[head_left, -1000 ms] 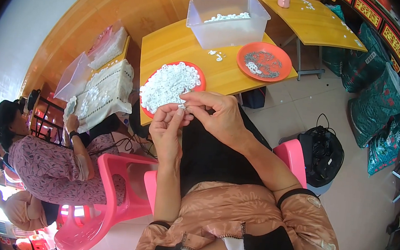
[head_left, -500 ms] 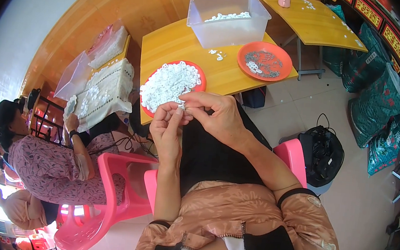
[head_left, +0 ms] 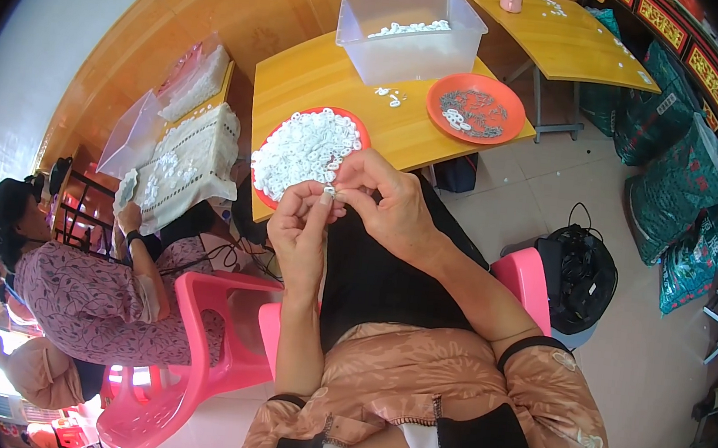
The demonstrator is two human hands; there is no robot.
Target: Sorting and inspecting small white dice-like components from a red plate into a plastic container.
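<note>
Your left hand keeps its grip pinched on a small white piece in front of the red plate, and your fingertips cover most of its shape. Your right hand has thumb and forefinger right beside the piece (whether that grip clasps something thin, I cannot tell). Your hands hide part of the plate's near edge, and a heap of white rings conceals nearly all of its inside. Farther right on the yellow bench, the orange plate carries scattered thin grey pieces, with a few white ones clustered toward its left. Behind, the clear bin contains white pieces, blurred where you look through its cloudy wall. Over to your right, the green sacks hide whatever they contain, and the black bag shows dark contents too dim to name.
</note>
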